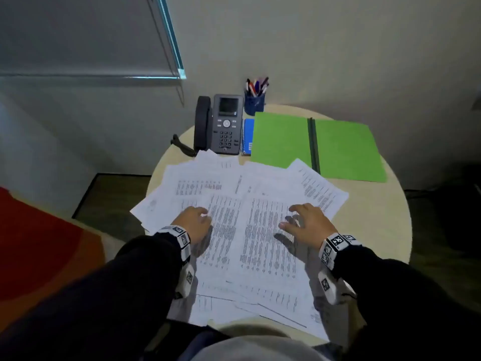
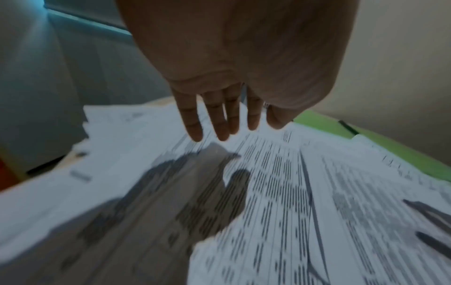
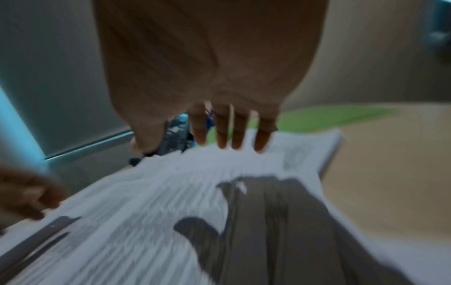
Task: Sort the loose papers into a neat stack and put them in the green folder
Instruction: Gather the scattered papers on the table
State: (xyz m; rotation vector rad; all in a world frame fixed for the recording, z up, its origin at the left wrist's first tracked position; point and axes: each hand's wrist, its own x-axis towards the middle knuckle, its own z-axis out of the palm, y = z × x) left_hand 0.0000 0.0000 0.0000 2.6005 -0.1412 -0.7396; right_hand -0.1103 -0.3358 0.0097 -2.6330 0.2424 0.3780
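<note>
Several loose printed papers (image 1: 247, 230) lie fanned and overlapping across the near half of a round beige table (image 1: 385, 220). The green folder (image 1: 312, 145) lies open flat at the back right, one sheet's corner overlapping its front edge. My left hand (image 1: 194, 222) hovers palm down just above the left sheets, fingers (image 2: 217, 123) straight, casting a shadow on the papers (image 2: 292, 192). My right hand (image 1: 303, 222) hovers over the right sheets, fingers (image 3: 239, 133) spread and straight, holding nothing. Both wrist views are motion-blurred; the folder (image 3: 329, 115) shows green beyond the papers (image 3: 158, 192).
A dark desk phone (image 1: 220, 123) stands at the table's back, with a blue pen cup (image 1: 254, 101) and a blue notebook (image 1: 248, 136) beside the folder. Bare tabletop shows to the right of the papers. A red seat (image 1: 39, 246) is at the left.
</note>
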